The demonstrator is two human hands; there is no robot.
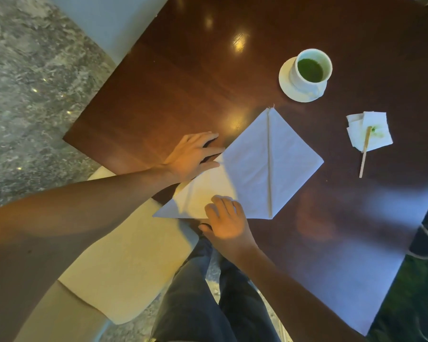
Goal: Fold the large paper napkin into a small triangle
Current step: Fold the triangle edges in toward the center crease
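A large white paper napkin (252,166) lies flat on the dark wooden table (183,82), folded into an angular shape with a straight crease running from its far tip to its near edge. Its near-left corner hangs over the table's edge. My left hand (193,156) rests flat with fingers spread on the napkin's left edge and the table beside it. My right hand (226,218) presses down with spread fingers on the napkin's near edge, thumb off the paper.
A white cup of green drink (310,70) stands on a saucer at the far right. A small stained napkin (368,130) with a wooden stirrer (365,154) lies to the right. A cream cushioned seat (124,255) sits below the table's near corner.
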